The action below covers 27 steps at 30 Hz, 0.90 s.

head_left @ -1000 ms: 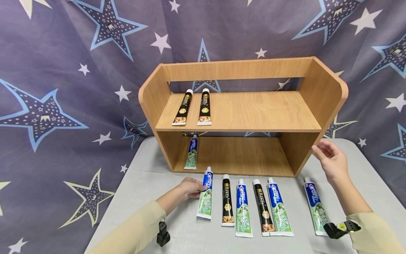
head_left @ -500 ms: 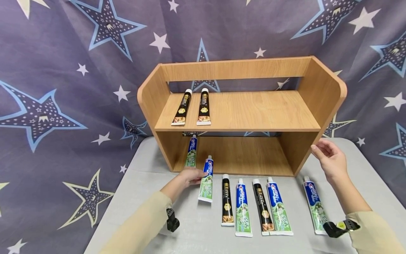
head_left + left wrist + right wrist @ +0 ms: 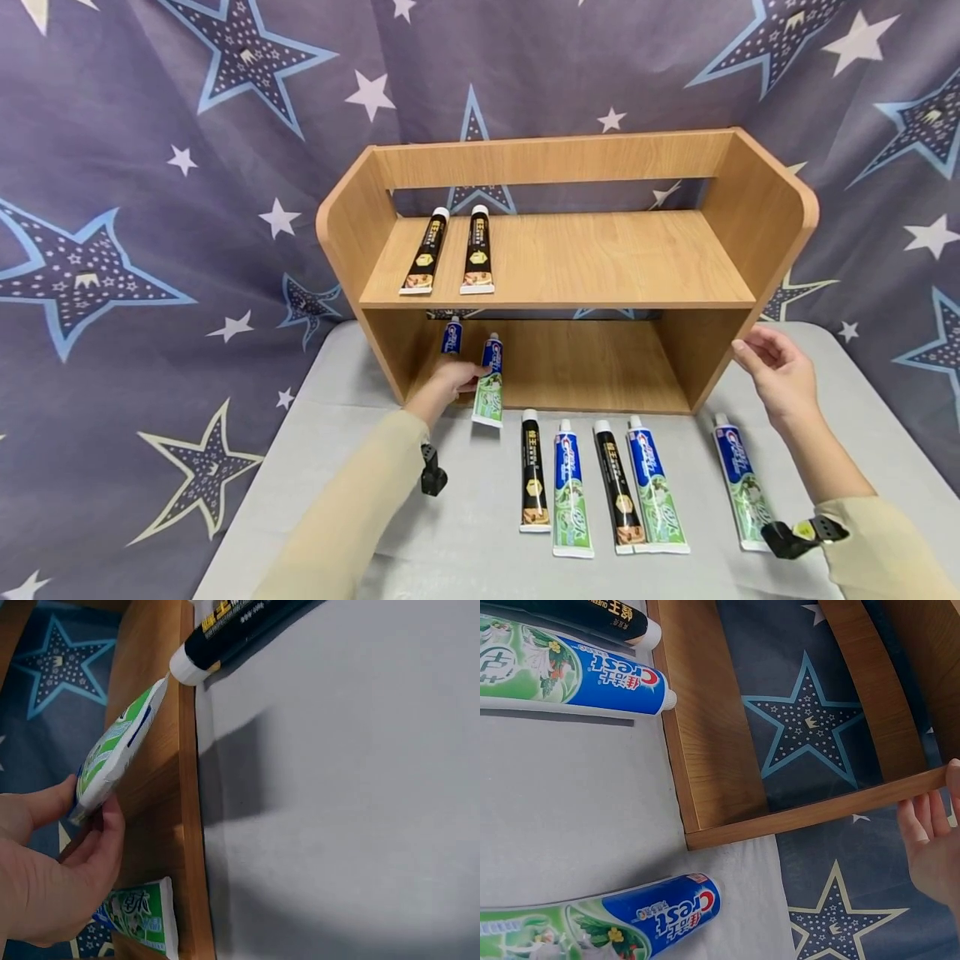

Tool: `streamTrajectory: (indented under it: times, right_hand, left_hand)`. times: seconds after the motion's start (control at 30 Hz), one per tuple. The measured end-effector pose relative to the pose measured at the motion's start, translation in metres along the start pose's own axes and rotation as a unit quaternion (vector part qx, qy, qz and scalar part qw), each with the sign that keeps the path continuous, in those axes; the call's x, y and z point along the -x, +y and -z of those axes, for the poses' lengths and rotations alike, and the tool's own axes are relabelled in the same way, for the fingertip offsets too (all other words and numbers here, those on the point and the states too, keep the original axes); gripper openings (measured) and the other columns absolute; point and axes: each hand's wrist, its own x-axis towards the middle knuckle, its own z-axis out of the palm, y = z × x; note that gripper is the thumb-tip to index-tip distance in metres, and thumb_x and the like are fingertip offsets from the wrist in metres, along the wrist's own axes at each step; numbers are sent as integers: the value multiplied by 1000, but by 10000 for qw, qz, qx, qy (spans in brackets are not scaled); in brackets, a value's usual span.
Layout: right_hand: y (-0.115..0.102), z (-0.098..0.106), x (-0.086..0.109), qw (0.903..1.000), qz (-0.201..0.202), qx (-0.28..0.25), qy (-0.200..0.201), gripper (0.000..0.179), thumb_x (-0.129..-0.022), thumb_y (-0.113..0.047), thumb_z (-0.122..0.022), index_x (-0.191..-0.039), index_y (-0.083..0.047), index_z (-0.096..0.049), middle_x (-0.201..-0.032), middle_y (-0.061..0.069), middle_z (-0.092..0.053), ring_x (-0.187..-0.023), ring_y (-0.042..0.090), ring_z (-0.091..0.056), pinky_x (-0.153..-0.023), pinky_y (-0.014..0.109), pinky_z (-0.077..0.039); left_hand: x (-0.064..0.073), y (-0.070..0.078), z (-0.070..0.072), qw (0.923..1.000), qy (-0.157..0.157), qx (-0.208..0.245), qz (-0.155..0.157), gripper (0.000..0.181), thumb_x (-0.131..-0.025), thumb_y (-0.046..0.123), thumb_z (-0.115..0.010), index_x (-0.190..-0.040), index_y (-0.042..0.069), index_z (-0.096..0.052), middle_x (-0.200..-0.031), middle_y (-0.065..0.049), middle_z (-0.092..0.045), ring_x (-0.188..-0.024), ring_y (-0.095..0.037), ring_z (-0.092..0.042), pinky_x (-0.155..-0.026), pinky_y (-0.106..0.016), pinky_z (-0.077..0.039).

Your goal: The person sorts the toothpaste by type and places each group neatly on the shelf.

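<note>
My left hand [image 3: 453, 380] pinches a blue-and-green Crest toothpaste tube [image 3: 489, 402] at the front of the wooden shelf's lower level [image 3: 585, 367]. In the left wrist view thumb and fingers grip the tube [image 3: 116, 754] by its sides, its crimped end pointing outward over the front edge. Another Crest tube [image 3: 452, 337] lies on that level at the left, partly hidden behind the hand. My right hand [image 3: 783, 379] holds the front edge of the shelf's right side panel [image 3: 817, 810], thumb on one face and fingers on the other.
Two black toothpaste tubes, one left [image 3: 426, 252] and one right [image 3: 477, 252], lie on the upper level. In front of the shelf, black tubes [image 3: 534, 475] and Crest tubes [image 3: 572, 492] lie on the grey table [image 3: 450, 533]. One Crest tube [image 3: 741, 483] lies apart at right.
My left hand has carried the Crest tube from above the table forward to the lower level, now overlapping the tube lying there. My right hand has stayed at the side panel.
</note>
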Motion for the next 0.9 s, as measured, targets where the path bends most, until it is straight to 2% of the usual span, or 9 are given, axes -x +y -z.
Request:
streamTrajectory:
  times: [0.13, 0.27, 0.4, 0.5, 0.6, 0.67, 0.73, 0.83, 0.9]
  right_hand:
    - [-1, 0, -1, 10000, 11, 40, 43, 31, -85, 11, -61, -93, -18, -66, -83, -11, -68, -76, -3, -64, -69, 9, -56]
    - [-1, 0, -1, 10000, 45, 31, 24, 31, -85, 12, -60, -93, -17, -67, -83, -11, -69, -77, -2, -64, -69, 9, -56]
    - [-1, 2, 0, 10000, 70, -14, -3, 32, -85, 14, -59, -93, -16, -67, -84, -10, -69, -77, -2, -65, -69, 10, -56]
    - [-1, 3, 0, 9999, 111, -46, 19, 32, -85, 14, -59, -93, -16, -67, -83, -10, -69, -77, -3, -65, -69, 10, -56]
    - [0, 2, 0, 9999, 132, -41, 57, 31, -85, 13, -60, -92, -16, -67, -83, -10, -70, -77, -2, -65, -70, 10, -56]
    - [0, 1, -1, 9999, 124, -34, 50, 30, -85, 13, -60, -92, -15, -67, -83, -10, -70, -76, -2, -65, -70, 10, -56]
    - [0, 0, -1, 9999, 105, 7, 55, 30, -85, 13, -60, -92, -15, -67, -83, -10, -70, -76, -2, -65, -70, 10, -56]
    - [1, 0, -1, 10000, 67, 60, 37, 30, -85, 13, -60, -93, -16, -67, -83, -10, -69, -76, -2, -65, -70, 10, -56]
    - [1, 1, -2, 9999, 50, 84, 59, 30, -85, 13, -60, -93, -16, -67, -83, -10, -69, -77, -2, -65, -70, 10, -56]
  left_hand:
    - [-55, -10, -7, 9994, 164, -303, 26, 75, -74, 34, -83, -128, 0, -45, -105, -7, -73, -96, -21, -72, -103, -55, -44]
    - [-46, 4, -13, 9964, 503, 380, -562, 81, -71, 10, -84, -133, -9, -35, -103, -15, -71, -88, -25, -73, -81, -35, -60]
    - [-67, 1, -18, 9940, 507, 579, -783, 77, -69, 3, -83, -131, -7, -39, -102, -18, -67, -81, -27, -72, -70, -33, -62]
    - [-90, -5, -21, 9938, 425, 511, -893, 79, -70, 6, -83, -133, -8, -37, -104, -21, -66, -82, -29, -71, -69, -35, -62]
    - [-90, -2, -20, 9949, 454, 287, -851, 76, -72, 10, -83, -134, -5, -41, -114, -19, -64, -90, -29, -71, -76, -35, -62]
    - [-89, 2, -20, 9914, 727, -545, -940, 68, -75, 19, -82, -129, -6, -48, -116, -19, -64, -89, -25, -70, -75, -32, -61]
    - [-95, 1, -18, 9672, 1054, -1987, -1177, 57, -78, 40, -76, -113, -2, -62, -110, -16, -67, -86, -22, -69, -74, -30, -59]
    - [-104, -1, -18, 8895, 1669, -3964, -1544, 51, -78, 59, -65, -81, 9, -69, -90, -8, -72, -76, -19, -63, -68, -30, -53]
    - [-115, -5, -18, 8570, 1772, -4489, -1809, 55, -79, 68, -57, -66, 14, -64, -76, -5, -70, -73, -22, -60, -68, -35, -51]
